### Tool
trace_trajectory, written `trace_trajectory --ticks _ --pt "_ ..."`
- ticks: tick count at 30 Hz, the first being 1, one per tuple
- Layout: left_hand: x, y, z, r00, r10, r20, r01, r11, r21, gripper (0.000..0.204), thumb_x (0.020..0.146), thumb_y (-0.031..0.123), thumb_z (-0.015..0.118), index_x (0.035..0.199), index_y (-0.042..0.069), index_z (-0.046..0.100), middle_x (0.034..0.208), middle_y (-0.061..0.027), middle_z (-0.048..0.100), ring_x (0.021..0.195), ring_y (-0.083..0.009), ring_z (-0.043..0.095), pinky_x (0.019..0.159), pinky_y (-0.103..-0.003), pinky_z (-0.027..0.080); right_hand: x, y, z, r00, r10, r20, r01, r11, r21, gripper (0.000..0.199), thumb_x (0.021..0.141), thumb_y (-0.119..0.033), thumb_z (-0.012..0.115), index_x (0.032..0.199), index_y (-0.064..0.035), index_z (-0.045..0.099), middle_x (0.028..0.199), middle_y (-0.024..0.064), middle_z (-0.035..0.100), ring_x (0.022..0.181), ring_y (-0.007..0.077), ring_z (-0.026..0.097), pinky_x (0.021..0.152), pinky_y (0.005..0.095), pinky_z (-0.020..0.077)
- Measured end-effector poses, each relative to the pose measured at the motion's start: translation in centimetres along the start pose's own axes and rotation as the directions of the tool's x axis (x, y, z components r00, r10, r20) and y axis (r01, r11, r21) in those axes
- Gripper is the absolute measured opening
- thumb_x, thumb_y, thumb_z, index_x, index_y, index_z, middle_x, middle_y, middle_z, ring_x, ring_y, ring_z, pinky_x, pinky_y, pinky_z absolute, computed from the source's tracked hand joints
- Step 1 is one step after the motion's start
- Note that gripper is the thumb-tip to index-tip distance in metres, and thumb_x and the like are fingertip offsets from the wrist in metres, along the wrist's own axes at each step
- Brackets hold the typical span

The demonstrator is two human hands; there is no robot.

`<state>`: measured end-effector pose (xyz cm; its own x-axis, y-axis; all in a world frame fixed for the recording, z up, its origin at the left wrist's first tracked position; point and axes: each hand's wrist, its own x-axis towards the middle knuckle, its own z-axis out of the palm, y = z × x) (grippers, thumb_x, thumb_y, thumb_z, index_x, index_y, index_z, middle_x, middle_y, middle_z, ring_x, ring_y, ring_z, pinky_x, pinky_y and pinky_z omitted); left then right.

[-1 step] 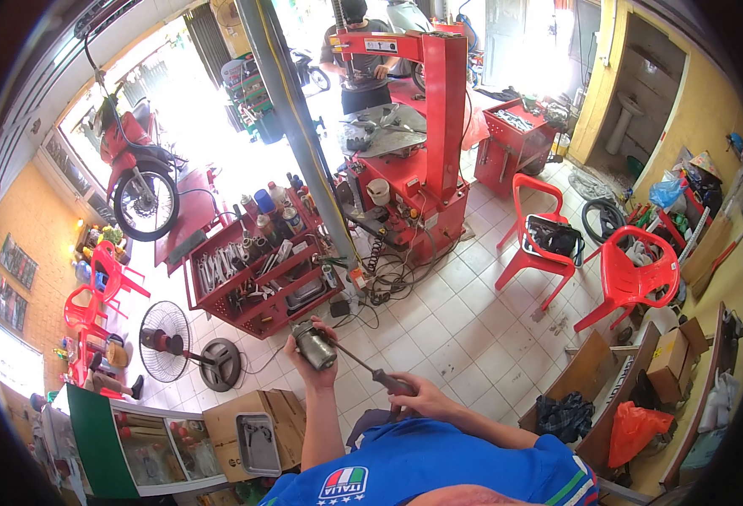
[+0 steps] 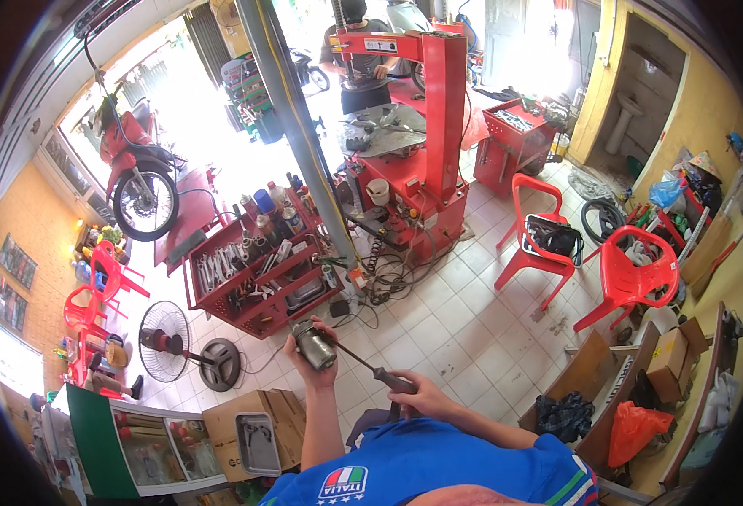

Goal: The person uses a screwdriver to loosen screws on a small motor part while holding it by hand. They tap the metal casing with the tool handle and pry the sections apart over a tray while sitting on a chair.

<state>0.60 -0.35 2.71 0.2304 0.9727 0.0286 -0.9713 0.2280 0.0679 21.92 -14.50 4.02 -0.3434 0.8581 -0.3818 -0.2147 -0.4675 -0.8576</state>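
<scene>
In front of me my left hand (image 2: 306,363) is closed round a dull silver, cylinder-shaped metal part (image 2: 315,347), holding it upright with a slight tilt. My right hand (image 2: 414,395) grips a screwdriver (image 2: 395,381) by its dark grey handle. The long shaft slants up and left, and its tip meets or lies just beside the metal part's upper right side; which of the two I cannot tell. Beyond my left hand stands a red tool cart (image 2: 258,325) with wrenches, spray cans and bottles in its trays.
A fan (image 2: 166,341) stands left of the cart, a cardboard box (image 2: 283,411) with a metal tray (image 2: 258,444) nearer me. Ahead rise a grey post (image 2: 296,110) and a red machine (image 2: 444,126). Another person (image 2: 363,76) works behind it. Red chairs (image 2: 641,274) stand right.
</scene>
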Motion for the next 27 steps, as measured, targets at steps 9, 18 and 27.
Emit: trace_trajectory --ticks 9,18,27 --pt "0.1 -1.6 2.5 0.982 0.117 -0.147 -0.098 0.986 0.135 0.059 0.084 0.039 0.069 0.121 -0.001 0.048 0.107 -0.008 0.059 0.102 -0.02 0.061 0.097 -0.036 0.048 1.2 1.9 -1.5 0.993 -0.05 0.106 0.055 0.997 -0.053 0.066 0.093 -0.022 0.068 0.15 -0.0068 0.038 0.084 0.0019 0.059 0.058 0.0103 0.055 0.052 0.0243 0.0455" --pt "0.2 -0.6 0.3 0.995 -0.007 -0.096 0.004 0.999 -0.037 0.064 0.082 0.042 0.071 0.123 0.0 0.046 0.115 -0.0084 0.054 0.1 -0.0184 0.062 0.093 -0.036 0.048 0.7 1.7 -1.3 0.997 -0.047 0.068 0.048 0.999 -0.015 0.064 0.092 -0.02 0.067 0.149 -0.0072 0.04 0.083 0.0014 0.06 0.065 0.0099 0.06 0.054 0.0238 0.0491" --pt "0.1 -0.9 0.1 0.994 0.014 -0.112 -0.007 0.998 0.059 0.061 0.081 0.04 0.07 0.123 0.002 0.049 0.112 -0.0077 0.058 0.099 -0.018 0.063 0.096 -0.037 0.046 -0.7 -1.6 0.0 0.993 0.093 0.078 -0.084 0.991 -0.105 0.057 0.093 -0.023 0.066 0.143 -0.0072 0.046 0.079 0.0018 0.059 0.059 0.0089 0.058 0.047 0.0219 0.0429"
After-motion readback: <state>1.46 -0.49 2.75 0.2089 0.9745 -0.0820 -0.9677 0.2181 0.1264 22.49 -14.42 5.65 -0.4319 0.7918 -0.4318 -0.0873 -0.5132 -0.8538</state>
